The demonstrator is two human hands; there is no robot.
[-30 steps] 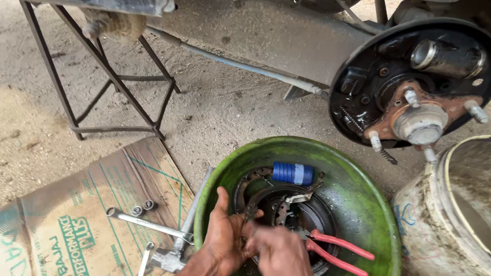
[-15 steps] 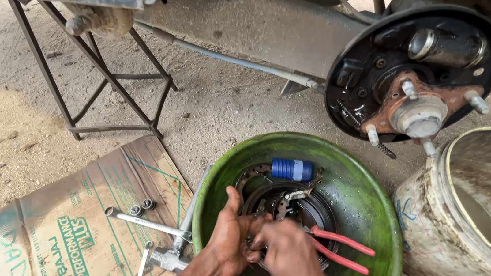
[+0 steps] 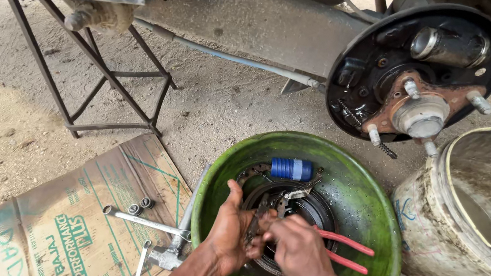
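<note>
Currently your left hand [image 3: 230, 229] and right hand [image 3: 297, 249] meet at lower centre of the frame, inside the green basin [image 3: 375, 190]. Left hand: thumb raised, fingers curled around the near left edge of the dark brake-shoe assembly [image 3: 296, 202]. Right hand: fingers bent and closed on a small part of that assembly where the two hands touch; what exactly is pinched cannot be made out. Assembly lies flat on the basin floor, springs and a metal lever visible at its top.

Red-handled pliers [image 3: 346, 251] lie just right of your right hand, handles pointing right, resting on the assembly. Blue ribbed cylinder [image 3: 291, 168] lies on its side behind the assembly, toward the basin's far wall.

Left of the basin: flattened cardboard [image 3: 62, 228] on the sandy ground, carrying a cross wheel wrench [image 3: 146, 225] and two small nuts [image 3: 139, 206]. Right of frame: a stained pale bucket [image 3: 433, 221], tilted, close to the basin's side. Upper right: bare brake backing plate [image 3: 358, 64] with rusty hub [image 3: 420, 115] and studs. Upper left: metal stand [image 3: 105, 72] under the vehicle body.
</note>
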